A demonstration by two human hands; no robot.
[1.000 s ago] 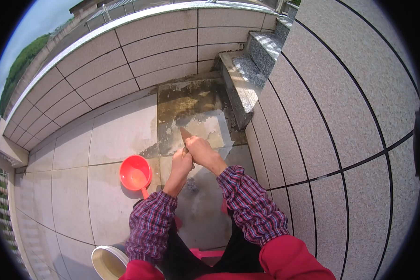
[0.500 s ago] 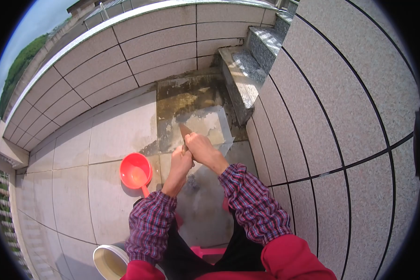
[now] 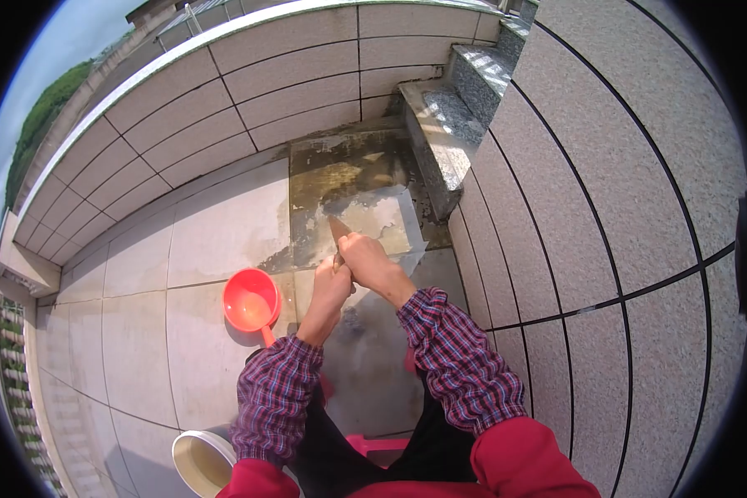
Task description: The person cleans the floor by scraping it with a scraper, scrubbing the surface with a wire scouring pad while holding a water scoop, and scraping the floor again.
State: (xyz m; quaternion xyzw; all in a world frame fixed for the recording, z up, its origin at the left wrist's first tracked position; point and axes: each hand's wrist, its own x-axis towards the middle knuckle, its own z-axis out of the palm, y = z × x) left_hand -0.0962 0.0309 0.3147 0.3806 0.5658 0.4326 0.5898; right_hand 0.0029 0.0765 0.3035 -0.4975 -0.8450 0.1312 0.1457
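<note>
A scraper [image 3: 338, 227] with a pointed, rust-brown blade is held in both my hands, its tip aimed at the dirty floor. My left hand [image 3: 330, 286] is closed around the handle end. Just ahead of it, my right hand [image 3: 371, 261] grips close to the blade, with its fingers wrapped round. The two hands touch, and most of the handle is hidden inside them. Under the blade lies a floor tile [image 3: 382, 212] with a pale scraped patch. Beyond that patch, brown wet grime [image 3: 340, 176] covers the tile.
To the left, a red dipper [image 3: 251, 300] containing some liquid sits on the floor. A white bucket [image 3: 203, 465] stands by my left knee. Granite steps [image 3: 440, 137] rise at the far right, beside a tiled wall [image 3: 581, 241]. A low tiled wall [image 3: 290, 75] runs along the back.
The whole view has shifted slightly to the right. Both hands keep the same hold on the scraper, and its blade remains over the patch.
</note>
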